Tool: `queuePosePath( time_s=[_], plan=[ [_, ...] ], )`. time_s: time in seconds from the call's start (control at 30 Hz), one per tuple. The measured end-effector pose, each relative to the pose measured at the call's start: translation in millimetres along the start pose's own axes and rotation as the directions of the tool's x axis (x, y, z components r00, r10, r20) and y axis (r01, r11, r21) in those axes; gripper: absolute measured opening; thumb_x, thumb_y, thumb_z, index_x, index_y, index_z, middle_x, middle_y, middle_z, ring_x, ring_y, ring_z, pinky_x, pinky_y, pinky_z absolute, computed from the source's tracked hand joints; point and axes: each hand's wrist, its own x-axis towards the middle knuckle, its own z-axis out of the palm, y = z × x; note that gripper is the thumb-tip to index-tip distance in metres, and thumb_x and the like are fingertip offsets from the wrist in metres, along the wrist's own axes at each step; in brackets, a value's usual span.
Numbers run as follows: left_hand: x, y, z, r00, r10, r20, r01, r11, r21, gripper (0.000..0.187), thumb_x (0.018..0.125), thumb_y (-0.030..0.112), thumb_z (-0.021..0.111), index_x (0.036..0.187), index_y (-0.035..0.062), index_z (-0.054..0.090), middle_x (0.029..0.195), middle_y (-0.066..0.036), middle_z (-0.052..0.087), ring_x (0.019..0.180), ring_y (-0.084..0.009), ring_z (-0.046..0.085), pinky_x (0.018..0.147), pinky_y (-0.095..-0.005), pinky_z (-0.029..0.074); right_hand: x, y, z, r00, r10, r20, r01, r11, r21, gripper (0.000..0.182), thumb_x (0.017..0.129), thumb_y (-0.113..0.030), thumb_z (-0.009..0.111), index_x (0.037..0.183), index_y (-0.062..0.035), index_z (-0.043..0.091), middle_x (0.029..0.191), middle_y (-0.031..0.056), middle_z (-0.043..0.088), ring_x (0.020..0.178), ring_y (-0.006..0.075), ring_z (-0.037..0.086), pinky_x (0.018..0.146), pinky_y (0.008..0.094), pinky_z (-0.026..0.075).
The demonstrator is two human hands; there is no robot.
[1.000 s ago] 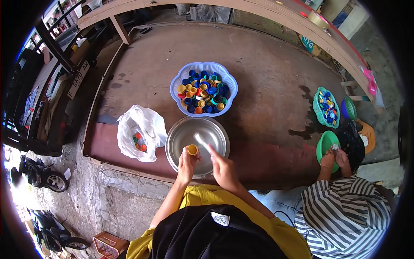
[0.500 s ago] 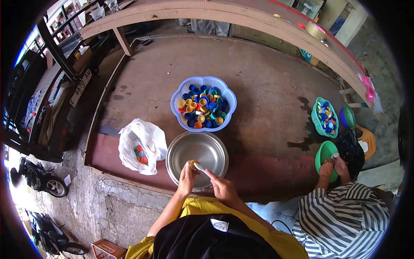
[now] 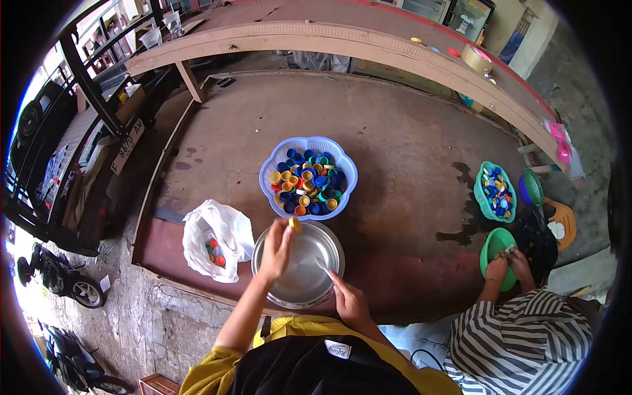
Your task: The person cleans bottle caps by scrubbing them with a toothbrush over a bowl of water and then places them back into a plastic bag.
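Note:
My left hand (image 3: 276, 250) pinches a yellow bottle cap (image 3: 295, 225) above the far rim of a steel bowl (image 3: 299, 289), right by the blue plastic basket (image 3: 266, 194). That basket holds a heap of blue, yellow, green and orange caps. Over the bowl's right side, my right hand (image 3: 352, 303) grips a slim pale tool (image 3: 322, 264) that tapers towards its far end; its exact kind I cannot tell. A white plastic bag (image 3: 227, 227), open at the top with a few orange and green caps inside, stands left of the bowl.
At the right, a person in a striped shirt (image 3: 526, 336) has both hands over a green bowl (image 3: 490, 247). Past it are a turquoise basket (image 3: 484, 201) of caps and a black bag (image 3: 536, 237). A raised wooden shelf (image 3: 316, 31) spans the table's back.
My left hand has carried the yellow cap up and away from the tool, towards the basket. My right hand has shifted slightly right and down. The view has tilted a little.

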Motion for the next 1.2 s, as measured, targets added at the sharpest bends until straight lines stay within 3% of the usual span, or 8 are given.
queuePosePath(
  time_s=[0.2,0.27,0.33,0.4,0.57,0.8,0.97,1.2],
  plan=[
    [81,18,0,1.0,0.004,-0.007,-0.006,0.974,-0.227,0.036,0.095,0.014,0.045,0.127,-0.0023,0.04,0.109,-0.013,0.055,0.097,-0.02,0.055,0.084,-0.0312,0.045,3,10,-3,0.991,-0.081,-0.107,0.078,0.996,-0.036,0.041,0.088,-0.008,0.051,0.128,-0.0153,0.05,0.079,0.0174,0.061,0.068,0.0315,0.061,0.06,0.0375,0.048],
    [78,-53,-5,0.977,0.209,-0.046,-0.161,0.859,0.486,0.049,0.089,0.003,0.047,0.135,-0.0007,0.03,0.124,-0.022,0.05,0.1,-0.0278,0.059,0.084,-0.0349,0.047,0,12,-2,0.984,-0.103,-0.143,0.098,0.994,-0.041,0.042,0.088,-0.009,0.052,0.129,-0.0182,0.05,0.074,0.0155,0.06,0.064,0.0311,0.06,0.058,0.039,0.047],
    [43,-55,-4,0.965,0.124,0.229,-0.226,0.834,0.503,0.049,0.09,0.008,0.049,0.135,0.0003,0.031,0.123,-0.022,0.051,0.099,-0.0289,0.06,0.085,-0.0363,0.047,-3,11,-2,0.984,-0.09,-0.152,0.082,0.995,-0.055,0.042,0.088,-0.01,0.052,0.129,-0.0184,0.05,0.075,0.0153,0.06,0.065,0.031,0.06,0.058,0.039,0.048],
    [17,-11,-1,0.802,-0.321,0.503,-0.027,0.823,0.567,0.048,0.091,0.012,0.051,0.134,0.0004,0.032,0.119,-0.019,0.055,0.098,-0.0268,0.061,0.085,-0.0352,0.047,-5,16,-2,0.986,-0.076,-0.148,0.069,0.996,-0.051,0.041,0.088,-0.01,0.053,0.128,-0.0181,0.051,0.075,0.0154,0.061,0.066,0.0311,0.061,0.059,0.0392,0.048],
    [-57,-14,-17,0.745,-0.333,0.579,0.238,0.942,0.236,0.045,0.093,0.02,0.052,0.132,0.0029,0.038,0.109,-0.011,0.06,0.098,-0.0187,0.058,0.084,-0.031,0.047,-12,18,1,0.993,-0.071,-0.096,0.063,0.995,-0.083,0.04,0.088,-0.011,0.052,0.128,-0.0159,0.051,0.077,0.0166,0.062,0.068,0.0325,0.061,0.059,0.04,0.048],
    [-115,7,-73,0.832,-0.455,0.318,0.395,0.887,0.237,0.034,0.092,0.025,0.054,0.116,0.0008,0.051,0.09,-0.011,0.063,0.086,-0.0163,0.059,0.077,-0.0317,0.048,-10,10,20,0.986,-0.154,0.06,0.155,0.988,-0.025,0.04,0.087,-0.014,0.054,0.127,-0.0102,0.05,0.084,0.019,0.063,0.072,0.0349,0.062,0.061,0.0408,0.049],
    [-133,3,-110,0.911,-0.316,-0.266,0.398,0.842,0.365,0.02,0.088,0.016,0.059,0.096,-0.0029,0.056,0.078,-0.009,0.062,0.07,-0.0129,0.058,0.065,-0.0275,0.047,-10,6,40,0.969,-0.153,0.196,0.157,0.988,-0.007,0.041,0.087,-0.014,0.056,0.127,-0.0082,0.049,0.087,0.0193,0.064,0.075,0.0353,0.063,0.064,0.0408,0.05],
    [-104,-51,-172,0.919,0.005,-0.394,0.219,0.825,0.521,0.011,0.08,0.004,0.059,0.091,-0.0005,0.058,0.079,-0.013,0.061,0.067,-0.0229,0.059,0.061,-0.0316,0.048,-1,-22,60,0.97,-0.178,0.164,0.185,0.982,-0.033,0.041,0.086,-0.014,0.056,0.126,-0.0077,0.049,0.092,0.021,0.063,0.082,0.0368,0.062,0.068,0.0416,0.05]
  ],
)
